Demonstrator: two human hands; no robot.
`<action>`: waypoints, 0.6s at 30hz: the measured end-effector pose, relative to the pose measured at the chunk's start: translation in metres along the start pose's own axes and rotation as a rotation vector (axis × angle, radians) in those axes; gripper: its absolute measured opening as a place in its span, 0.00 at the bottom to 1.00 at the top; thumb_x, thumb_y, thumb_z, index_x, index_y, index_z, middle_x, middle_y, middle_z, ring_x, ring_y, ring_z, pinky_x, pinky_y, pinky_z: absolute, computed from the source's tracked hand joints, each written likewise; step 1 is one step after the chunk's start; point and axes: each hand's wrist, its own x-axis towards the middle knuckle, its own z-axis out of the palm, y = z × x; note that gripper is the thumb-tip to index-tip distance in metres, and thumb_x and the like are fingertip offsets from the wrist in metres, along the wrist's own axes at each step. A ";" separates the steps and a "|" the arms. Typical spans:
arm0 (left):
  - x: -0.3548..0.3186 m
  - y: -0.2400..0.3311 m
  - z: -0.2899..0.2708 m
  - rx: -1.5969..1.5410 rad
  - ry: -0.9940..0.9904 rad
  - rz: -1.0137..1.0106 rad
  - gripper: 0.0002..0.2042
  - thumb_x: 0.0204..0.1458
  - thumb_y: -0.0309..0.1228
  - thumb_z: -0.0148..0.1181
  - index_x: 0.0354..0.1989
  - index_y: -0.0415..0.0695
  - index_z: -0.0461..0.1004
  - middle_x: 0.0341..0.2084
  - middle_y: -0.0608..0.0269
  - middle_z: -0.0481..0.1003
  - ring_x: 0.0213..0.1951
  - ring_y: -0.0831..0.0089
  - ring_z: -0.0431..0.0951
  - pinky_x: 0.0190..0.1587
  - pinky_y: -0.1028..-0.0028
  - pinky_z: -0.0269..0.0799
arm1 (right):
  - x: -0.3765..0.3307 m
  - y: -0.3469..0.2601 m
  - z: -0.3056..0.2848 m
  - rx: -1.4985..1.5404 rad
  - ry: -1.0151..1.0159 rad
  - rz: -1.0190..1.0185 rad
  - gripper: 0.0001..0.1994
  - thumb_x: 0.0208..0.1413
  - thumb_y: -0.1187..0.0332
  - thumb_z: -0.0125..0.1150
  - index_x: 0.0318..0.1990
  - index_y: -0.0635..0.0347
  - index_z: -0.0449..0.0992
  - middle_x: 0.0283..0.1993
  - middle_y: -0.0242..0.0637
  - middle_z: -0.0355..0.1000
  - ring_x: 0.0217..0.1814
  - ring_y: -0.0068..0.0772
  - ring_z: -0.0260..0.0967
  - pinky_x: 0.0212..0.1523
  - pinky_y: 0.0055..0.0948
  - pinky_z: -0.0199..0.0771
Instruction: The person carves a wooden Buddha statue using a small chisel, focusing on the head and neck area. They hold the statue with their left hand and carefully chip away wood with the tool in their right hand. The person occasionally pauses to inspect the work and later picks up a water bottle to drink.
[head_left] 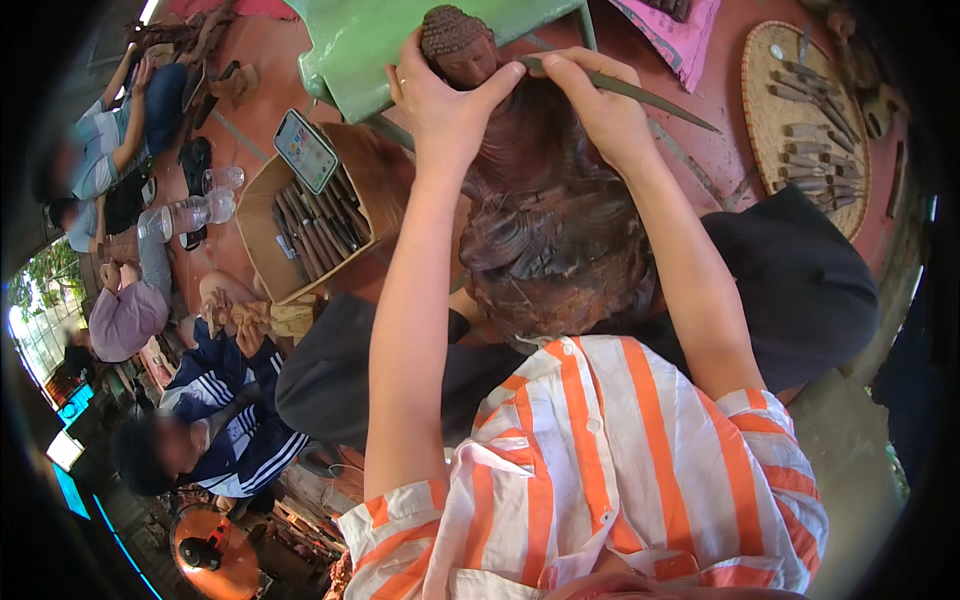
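A dark brown carved wooden statue (pixel 555 225) stands between my bent legs, its head with knobbly hair at the top of the view. My left hand (pixel 440 110) is wrapped round the statue's head and neck from the left, thumb pressed near the chin. In my right hand (pixel 607 115) is a long, tapering grey-green file (pixel 660 100), its pointed end sticking out to the right. The file's other end lies by the statue's neck, close to my left thumb. Where it touches the wood is hard to make out.
Left of the statue, a cardboard box (pixel 258 232) holds several carving tools, with a phone (pixel 306 150) on its edge. A round woven tray (pixel 765 60) of tools lies right. Ahead stands a green plastic seat (pixel 350 50). Plastic bottles (pixel 190 213) and other people sit left.
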 end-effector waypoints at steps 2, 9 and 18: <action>0.005 -0.014 -0.004 -0.264 -0.056 -0.055 0.46 0.37 0.45 0.76 0.63 0.37 0.59 0.55 0.46 0.64 0.58 0.55 0.65 0.54 0.61 0.70 | 0.000 0.014 -0.007 0.061 0.013 -0.006 0.11 0.59 0.66 0.59 0.39 0.65 0.79 0.33 0.33 0.79 0.35 0.20 0.72 0.38 0.23 0.71; -0.008 -0.014 -0.022 -0.421 -0.214 0.049 0.36 0.47 0.24 0.66 0.65 0.35 0.54 0.57 0.50 0.65 0.59 0.63 0.69 0.61 0.64 0.66 | -0.026 -0.009 -0.020 -0.106 0.130 0.062 0.11 0.58 0.63 0.61 0.40 0.61 0.75 0.31 0.31 0.76 0.32 0.16 0.70 0.24 0.20 0.68; -0.051 -0.003 -0.018 -0.402 0.137 -0.133 0.29 0.45 0.32 0.71 0.54 0.36 0.66 0.50 0.53 0.67 0.52 0.63 0.71 0.58 0.67 0.65 | -0.044 -0.010 0.005 -0.059 -0.034 -0.206 0.09 0.59 0.73 0.57 0.45 0.63 0.78 0.41 0.36 0.80 0.44 0.24 0.77 0.46 0.23 0.74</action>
